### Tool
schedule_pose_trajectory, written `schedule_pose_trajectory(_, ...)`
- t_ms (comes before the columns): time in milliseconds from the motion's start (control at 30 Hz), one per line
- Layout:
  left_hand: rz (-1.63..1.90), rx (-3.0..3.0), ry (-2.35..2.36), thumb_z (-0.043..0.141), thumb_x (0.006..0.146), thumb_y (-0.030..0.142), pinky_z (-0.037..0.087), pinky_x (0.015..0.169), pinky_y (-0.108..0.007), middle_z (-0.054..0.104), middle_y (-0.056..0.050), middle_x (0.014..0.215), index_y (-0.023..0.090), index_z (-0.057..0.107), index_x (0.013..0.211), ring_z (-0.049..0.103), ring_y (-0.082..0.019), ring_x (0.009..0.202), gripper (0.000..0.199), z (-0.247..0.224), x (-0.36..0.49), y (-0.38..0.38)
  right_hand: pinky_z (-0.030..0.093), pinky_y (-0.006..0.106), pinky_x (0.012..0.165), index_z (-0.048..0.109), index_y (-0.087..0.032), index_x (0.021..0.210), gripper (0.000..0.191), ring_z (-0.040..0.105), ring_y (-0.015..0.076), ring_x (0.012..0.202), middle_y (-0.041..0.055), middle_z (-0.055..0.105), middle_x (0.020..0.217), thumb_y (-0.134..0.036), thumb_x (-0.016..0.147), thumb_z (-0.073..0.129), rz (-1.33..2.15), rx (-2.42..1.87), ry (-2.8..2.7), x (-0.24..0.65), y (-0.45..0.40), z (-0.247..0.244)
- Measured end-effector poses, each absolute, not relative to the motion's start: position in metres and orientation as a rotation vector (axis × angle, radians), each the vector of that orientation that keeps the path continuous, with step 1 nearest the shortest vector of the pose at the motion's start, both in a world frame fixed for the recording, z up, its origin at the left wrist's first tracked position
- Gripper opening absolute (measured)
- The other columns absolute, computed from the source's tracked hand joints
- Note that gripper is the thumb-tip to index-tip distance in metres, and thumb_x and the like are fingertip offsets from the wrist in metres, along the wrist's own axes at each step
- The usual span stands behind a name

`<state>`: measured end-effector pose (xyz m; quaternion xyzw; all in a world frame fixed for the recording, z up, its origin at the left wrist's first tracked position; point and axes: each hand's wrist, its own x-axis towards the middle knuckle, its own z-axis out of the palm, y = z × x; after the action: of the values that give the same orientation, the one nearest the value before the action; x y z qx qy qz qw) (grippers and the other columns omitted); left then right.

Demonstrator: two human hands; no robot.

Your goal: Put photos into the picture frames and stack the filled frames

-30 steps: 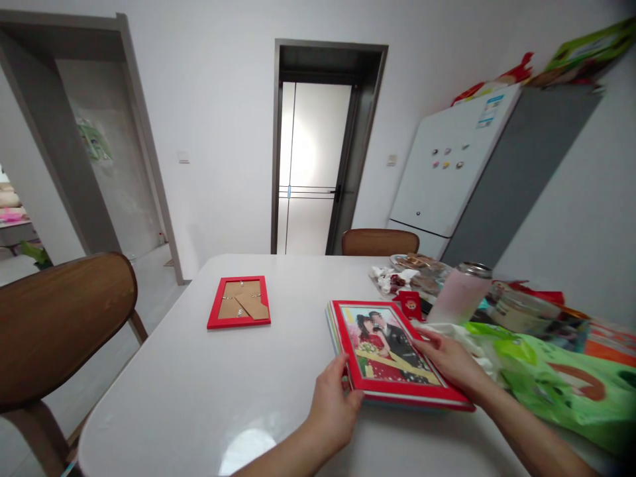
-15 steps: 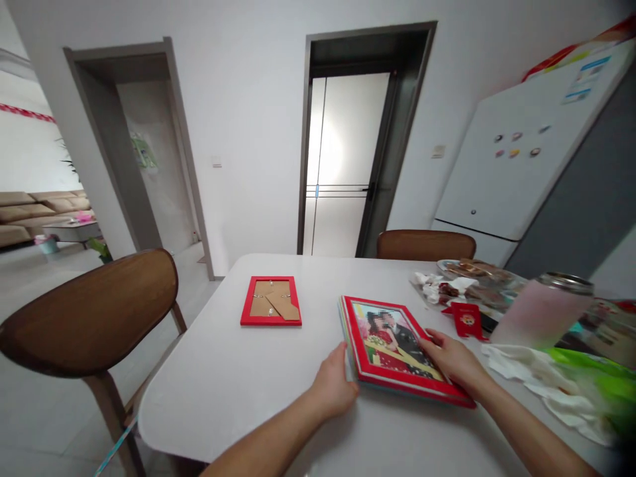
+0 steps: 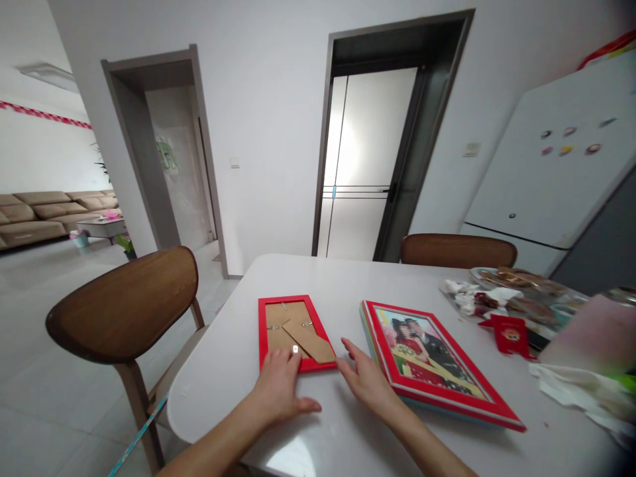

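- Small red picture frame — lying face down on the table at lower centre, with its brown card backing, small metal clips and fold-out stand facing up; both hands are at its near end.
- White refrigerator — upper right, with round magnets on its door.
- Glass-panelled door — top centre, with a doorway to its left and a beige sofa at far left.
- White table — fills the lower part of the view, its rounded end at lower left.
- Wooden chairs — one chair stands at the table's left side, another at the far side.
- Larger red picture frame — face up, right of the small frame and well clear of it, holding a photo of two people; pale layers show along its left edge.
- Left hand — lying over the small frame's lower edge, fingers close together; whether it grips or only rests, I cannot tell.
- Right hand — empty, fingers spread, between the two frames; its fingertips sit just beside the small frame's lower right corner.
- Right edge — a plate of food, a red envelope, a white cloth and a pale pink tumbler, cut off by the view.
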<state>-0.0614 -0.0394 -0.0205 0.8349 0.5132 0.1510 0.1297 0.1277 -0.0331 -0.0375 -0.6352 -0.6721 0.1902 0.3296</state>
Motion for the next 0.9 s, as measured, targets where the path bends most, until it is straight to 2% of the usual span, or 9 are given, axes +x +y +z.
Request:
schedule_pose_trajectory(67,0.467,2.465,1.425,0.071,0.042,0.054,0.031,0.09,-0.041,0.046,-0.01,0.112,0.018,0.044,0.112,0.041,-0.029,0.101,0.084,-0.026,-0.067,-0.074,0.036,0.038,0.09,0.039,-0.004,0.12,0.056,0.045,0.0245,0.108,0.0191,0.048,0.118,-0.036,0.074,0.04,0.577,-1.638,-1.677,0.13,-0.03,-0.048)
schedule_pose_trajectory(100,0.481,2.481,1.411,0.072,0.046,0.049,0.032,0.089,-0.043,0.047,-0.01,0.11,0.017,0.045,0.111,0.042,-0.029,0.099,0.077,-0.03,-0.071,-0.088,0.036,0.038,0.09,0.039,-0.005,0.12,0.056,0.046,0.024,0.107,0.0182,0.048,0.118,-0.036,0.074,0.041,0.611,-1.611,-1.644,0.131,-0.03,-0.052)
schedule_pose_trajectory(200,0.512,2.526,1.356,0.06,0.068,0.03,0.039,0.078,-0.042,0.053,-0.01,0.095,0.015,0.052,0.098,0.047,-0.025,0.086,0.035,-0.041,-0.083,-0.112,0.035,0.037,0.091,0.041,-0.008,0.12,0.057,0.048,0.0226,0.105,0.0163,0.048,0.119,-0.039,0.073,0.044,0.73,-1.515,-1.531,0.131,-0.036,-0.057)
schedule_pose_trajectory(267,0.59,2.553,1.267,0.052,0.075,0.024,0.041,0.072,-0.039,0.054,-0.009,0.089,0.016,0.054,0.094,0.048,-0.023,0.081,0.02,-0.046,-0.089,-0.116,0.034,0.036,0.092,0.042,-0.01,0.118,0.057,0.047,0.0219,0.107,0.0151,0.047,0.12,-0.041,0.071,0.048,0.857,-1.453,-1.391,0.129,-0.045,-0.053)
schedule_pose_trajectory(433,1.154,2.256,1.113,0.048,0.079,0.025,0.041,0.077,-0.035,0.051,-0.007,0.095,0.021,0.043,0.112,0.047,-0.02,0.088,0.033,-0.044,-0.083,-0.11,0.04,0.038,0.084,0.03,-0.016,0.126,0.063,0.051,0.0223,0.102,0.0143,0.049,0.119,-0.046,0.073,0.047,1.37,-1.211,-0.887,0.11,-0.075,-0.021)
schedule_pose_trajectory(533,1.367,1.86,1.112,0.045,0.081,0.026,0.042,0.078,-0.032,0.049,-0.004,0.094,0.024,0.027,0.124,0.05,-0.017,0.087,0.046,-0.035,-0.072,-0.11,0.04,0.039,0.083,0.032,-0.021,0.124,0.063,0.051,0.0223,0.102,0.0121,0.048,0.12,-0.049,0.071,0.05,1.428,-1.07,-0.889,0.097,-0.09,0.001)
schedule_pose_trajectory(600,1.36,1.825,1.074,0.045,0.081,0.027,0.042,0.078,-0.031,0.049,-0.003,0.094,0.026,0.025,0.125,0.05,-0.017,0.087,0.049,-0.029,-0.067,-0.112,0.04,0.039,0.081,0.03,-0.023,0.125,0.062,0.05,0.0218,0.103,0.0106,0.048,0.12,-0.05,0.072,0.048,1.436,-0.982,-0.934,0.091,-0.096,0.013)
schedule_pose_trajectory(733,1.172,2.216,1.026,0.048,0.08,0.025,0.043,0.073,-0.032,0.051,-0.005,0.091,0.025,0.04,0.118,0.048,-0.019,0.084,0.039,-0.026,-0.069,-0.117,0.041,0.035,0.082,0.026,-0.019,0.126,0.06,0.052,0.0189,0.1,0.0093,0.052,0.115,-0.046,0.076,0.042,1.431,-0.912,-0.977,0.096,-0.096,0.021)
schedule_pose_trajectory(900,0.877,2.567,1.02,0.048,0.079,0.024,0.046,0.065,-0.032,0.054,-0.008,0.084,0.019,0.047,0.112,0.05,-0.02,0.076,0.033,-0.039,-0.074,-0.125,0.045,0.031,0.07,0.037,-0.014,0.119,0.056,0.058,0.0177,0.078,0.007,0.062,0.093,-0.024,0.066,0.05,1.238,-1.272,-1.384,0.117,-0.095,0.003)
